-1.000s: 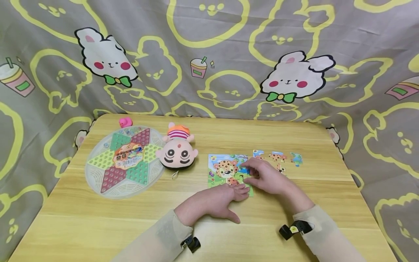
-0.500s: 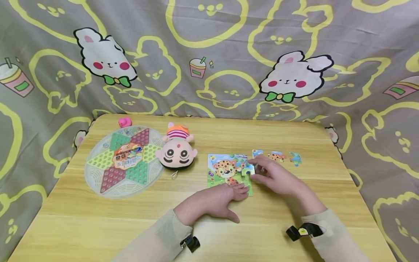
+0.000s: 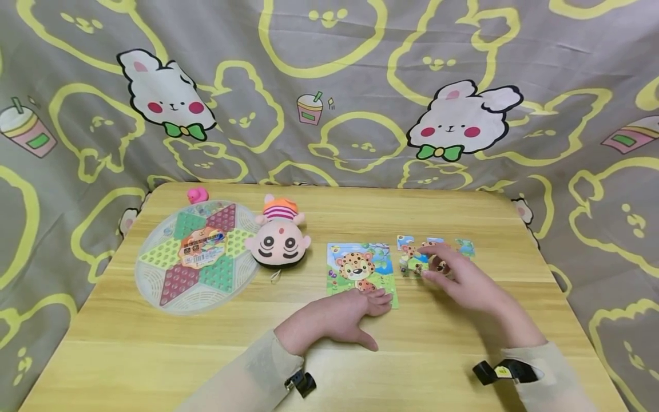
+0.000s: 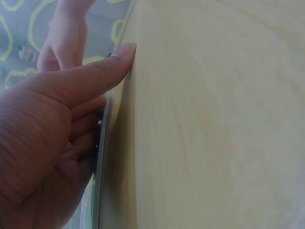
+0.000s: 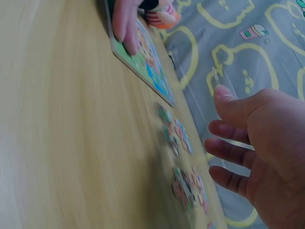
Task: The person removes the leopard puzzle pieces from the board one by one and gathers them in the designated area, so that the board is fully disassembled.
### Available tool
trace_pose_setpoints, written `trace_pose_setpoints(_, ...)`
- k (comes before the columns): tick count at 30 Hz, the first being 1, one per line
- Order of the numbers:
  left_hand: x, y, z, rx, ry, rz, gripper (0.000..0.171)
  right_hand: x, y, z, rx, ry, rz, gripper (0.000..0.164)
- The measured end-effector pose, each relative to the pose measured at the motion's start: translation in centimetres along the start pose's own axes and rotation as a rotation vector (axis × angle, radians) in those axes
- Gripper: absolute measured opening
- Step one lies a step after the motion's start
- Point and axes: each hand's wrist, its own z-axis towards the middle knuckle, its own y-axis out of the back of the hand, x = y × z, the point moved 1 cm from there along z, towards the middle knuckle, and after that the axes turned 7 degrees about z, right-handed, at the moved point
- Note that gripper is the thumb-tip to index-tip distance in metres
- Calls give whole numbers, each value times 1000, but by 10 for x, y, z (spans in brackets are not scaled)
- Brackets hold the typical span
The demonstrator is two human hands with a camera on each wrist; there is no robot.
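Note:
A jigsaw puzzle board (image 3: 337, 273) with a spotted leopard cub lies in the middle of the table. My left hand (image 3: 350, 315) rests on its lower right edge, fingers straight and thumb spread; in the left wrist view that thumb (image 4: 102, 78) stands away from the board edge. My right hand (image 3: 463, 278) hovers just right of the board over loose puzzle pieces. Between its thumb and loosely bent fingers the right wrist view shows a gap, with no piece held. One loose piece (image 3: 405, 240) and a green-blue piece (image 3: 465, 246) lie near it; others are partly hidden by the hand.
A round Chinese checkers board (image 3: 154, 283) lies on the left of the table (image 3: 309, 372). Between it and the puzzle is a plush doll (image 3: 278, 243). A pink rubber duck (image 3: 198, 195) sits at the back left. A patterned curtain (image 3: 360, 68) hangs behind the table.
My right hand has carried a puzzle piece from the board's right side to the right and let it go among the loose pieces. My left hand has stayed on the board.

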Motion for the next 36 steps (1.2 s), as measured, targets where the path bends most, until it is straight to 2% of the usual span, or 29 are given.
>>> trace_pose_setpoints(13, -2, -1, 1, 0, -4, 11, 83, -17, 23, -27, -89, 39, -20, 52)
trace_pose_setpoints(20, -2, -1, 0, 4, 6, 8, 83, -27, 32, -38, -123, 15, -56, 49)
trace_pose_setpoints(36, -1, 1, 0, 4, 8, 4, 83, -54, 46, -62, -94, -81, -149, 42)
